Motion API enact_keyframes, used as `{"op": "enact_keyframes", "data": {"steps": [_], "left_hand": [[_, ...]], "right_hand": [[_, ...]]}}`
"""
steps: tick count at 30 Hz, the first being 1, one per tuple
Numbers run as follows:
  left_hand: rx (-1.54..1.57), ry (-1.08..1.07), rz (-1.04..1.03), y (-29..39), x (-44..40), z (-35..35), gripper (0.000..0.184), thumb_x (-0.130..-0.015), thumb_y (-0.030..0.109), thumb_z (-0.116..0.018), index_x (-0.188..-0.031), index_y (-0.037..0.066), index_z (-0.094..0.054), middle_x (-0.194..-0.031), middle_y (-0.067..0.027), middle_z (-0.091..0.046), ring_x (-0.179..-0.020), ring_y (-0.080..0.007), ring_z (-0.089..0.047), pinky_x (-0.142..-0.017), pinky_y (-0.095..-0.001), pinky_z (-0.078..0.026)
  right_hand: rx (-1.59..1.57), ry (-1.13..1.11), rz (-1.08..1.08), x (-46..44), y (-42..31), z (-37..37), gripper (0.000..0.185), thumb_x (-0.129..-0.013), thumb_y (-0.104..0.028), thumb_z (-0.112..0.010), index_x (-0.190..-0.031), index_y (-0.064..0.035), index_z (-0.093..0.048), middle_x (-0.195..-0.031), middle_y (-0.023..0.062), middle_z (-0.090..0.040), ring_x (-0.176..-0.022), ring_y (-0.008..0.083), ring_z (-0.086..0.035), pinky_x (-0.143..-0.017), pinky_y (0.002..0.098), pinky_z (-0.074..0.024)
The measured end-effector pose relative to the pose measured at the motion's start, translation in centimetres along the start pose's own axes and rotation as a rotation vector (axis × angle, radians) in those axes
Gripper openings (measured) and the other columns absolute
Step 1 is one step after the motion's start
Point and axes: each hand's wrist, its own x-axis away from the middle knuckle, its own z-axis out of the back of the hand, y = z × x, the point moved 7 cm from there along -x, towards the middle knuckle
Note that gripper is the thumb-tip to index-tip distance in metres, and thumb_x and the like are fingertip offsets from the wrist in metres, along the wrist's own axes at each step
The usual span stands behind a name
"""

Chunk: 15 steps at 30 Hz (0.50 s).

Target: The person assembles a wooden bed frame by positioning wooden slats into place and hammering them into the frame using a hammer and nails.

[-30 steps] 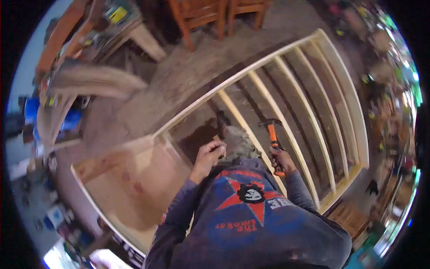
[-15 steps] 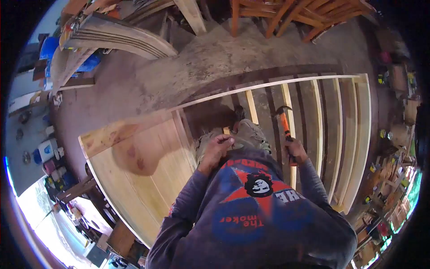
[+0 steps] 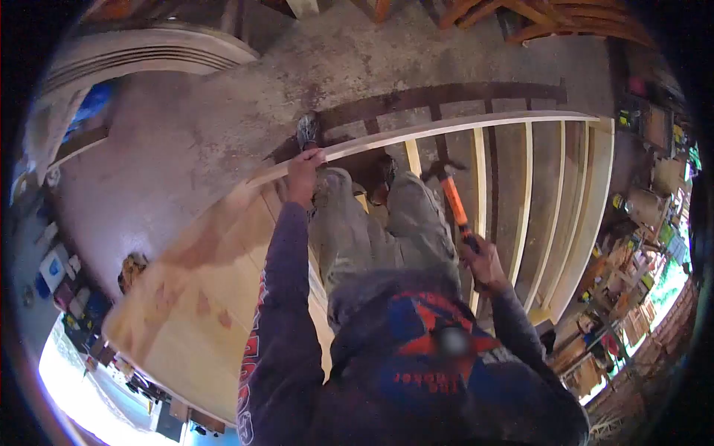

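Observation:
My left hand (image 3: 303, 177) grips the top edge of a long pale wooden rail (image 3: 416, 134), part of a large wooden frame around my legs. In my right hand (image 3: 485, 266) is a claw hammer (image 3: 454, 202) with an orange and black handle. Its head points away from me, above the frame's slats (image 3: 523, 215). One shoe (image 3: 307, 131) shows on the far side of the rail, near my left hand. The other shoe (image 3: 387, 172) is inside the frame, partly hidden by my trousers. Solid light boards (image 3: 201, 312) form the frame's left part.
Curved grey wooden pieces (image 3: 149, 53) lie at the upper left. Reddish-brown wooden furniture (image 3: 550, 16) stands along the far edge. Wood pieces and clutter (image 3: 632, 275) fill the right side. The concrete floor (image 3: 223, 126) stretches beyond the rail.
My left hand has gone from my lap to the rail, and one foot now shows beyond it. The hammer has tilted and shifted slightly left, still in my right hand. The view has shifted.

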Motion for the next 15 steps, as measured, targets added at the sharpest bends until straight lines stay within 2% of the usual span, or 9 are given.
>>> {"op": "enact_keyframes", "data": {"steps": [1,3,5,7,9,10,11,13,15], "left_hand": [[-0.001,-0.014,0.026,-3.4,-4.9,0.0,0.018,-0.089,0.017,-0.071,-0.097,0.001,-0.074,-0.082,-0.0003,-0.068,-0.076,-0.0085,-0.060,-0.072,-0.0267,-0.049],[0.164,-0.078,-0.211,-7.6,-13.0,-0.9,0.021,-0.086,0.018,-0.070,-0.096,0.000,-0.075,-0.082,-0.0036,-0.072,-0.076,-0.0102,-0.065,-0.073,-0.0274,-0.050],[-0.028,-0.059,-0.119,-9.1,-18.4,-1.5,0.022,-0.085,0.020,-0.069,-0.095,0.001,-0.075,-0.083,-0.0055,-0.073,-0.075,-0.0119,-0.067,-0.072,-0.0283,-0.051],[-0.235,-0.054,-0.006,-13.5,-21.6,-1.4,0.024,-0.084,0.021,-0.068,-0.094,0.001,-0.075,-0.084,-0.0074,-0.074,-0.075,-0.0135,-0.068,-0.072,-0.0293,-0.052],[-0.434,-0.118,-0.073,-17.9,-25.7,-2.2,0.024,-0.083,0.023,-0.067,-0.093,0.002,-0.076,-0.086,-0.0103,-0.074,-0.077,-0.0172,-0.071,-0.072,-0.0309,-0.053],[-0.431,-0.125,-0.053,-20.3,-27.3,-2.6,0.024,-0.083,0.023,-0.067,-0.093,0.002,-0.076,-0.086,-0.0103,-0.074,-0.077,-0.0172,-0.071,-0.072,-0.0309,-0.053],[-0.304,-0.165,-0.027,-22.2,-28.3,-3.1,0.023,-0.083,0.023,-0.067,-0.092,0.003,-0.076,-0.085,-0.0099,-0.074,-0.077,-0.0183,-0.071,-0.073,-0.0316,-0.054],[-0.173,-0.202,0.015,-24.0,-28.9,-3.3,0.023,-0.084,0.023,-0.067,-0.091,0.004,-0.076,-0.084,-0.0095,-0.074,-0.078,-0.0195,-0.071,-0.074,-0.0323,-0.054],[-0.248,-0.213,-0.085,-22.8,-29.1,-3.4,0.023,-0.083,0.024,-0.067,-0.090,0.004,-0.076,-0.083,-0.0095,-0.074,-0.079,-0.0198,-0.071,-0.074,-0.0325,-0.053]], "right_hand": [[0.066,-0.018,-0.055,-0.9,0.5,-0.6,0.030,-0.091,-0.024,-0.063,-0.110,-0.0008,-0.059,-0.071,0.0043,-0.057,-0.063,0.0109,-0.052,-0.057,0.0317,-0.0438],[0.138,-0.039,-0.139,-3.3,-0.1,-2.3,0.033,-0.091,-0.022,-0.063,-0.115,-0.0004,-0.059,-0.072,0.0046,-0.057,-0.064,0.0106,-0.051,-0.058,0.0317,-0.0445],[0.074,0.013,-0.312,-6.7,-1.8,-4.8,0.038,-0.091,-0.018,-0.062,-0.124,-0.0008,-0.057,-0.074,0.0052,-0.058,-0.065,0.0117,-0.051,-0.059,0.0310,-0.0441],[0.181,-0.090,-0.366,-10.5,-1.8,-6.9,0.045,-0.092,-0.017,-0.062,-0.134,-0.0035,-0.051,-0.076,0.0076,-0.061,-0.069,0.0136,-0.056,-0.063,0.0329,-0.0470],[0.280,-0.104,-0.192,-15.1,-4.8,-9.0,0.051,-0.095,-0.017,-0.058,-0.142,-0.0086,-0.043,-0.077,0.0120,-0.063,-0.071,0.0211,-0.062,-0.066,0.0364,-0.0489],[0.261,-0.152,-0.097,-17.3,-6.7,-10.1,0.054,-0.098,-0.018,-0.055,-0.149,-0.0141,-0.034,-0.080,0.0185,-0.065,-0.075,0.0315,-0.068,-0.069,0.0408,-0.0513],[0.269,-0.161,-0.113,-19.3,-8.2,-10.8,0.054,-0.098,-0.018,-0.055,-0.149,-0.0141,-0.034,-0.080,0.0185,-0.065,-0.075,0.0315,-0.068,-0.069,0.0408,-0.0513],[0.293,-0.238,-0.078,-23.5,-11.0,-13.1,0.057,-0.098,-0.014,-0.054,-0.150,-0.0093,-0.032,-0.083,0.0184,-0.066,-0.079,0.0220,-0.068,-0.070,0.0377,-0.0498],[0.370,-0.286,-0.068,-28.1,-12.3,-15.1,0.056,-0.099,-0.015,-0.052,-0.150,-0.0099,-0.032,-0.088,0.0219,-0.066,-0.083,0.0274,-0.069,-0.073,0.0384,-0.0502]]}}
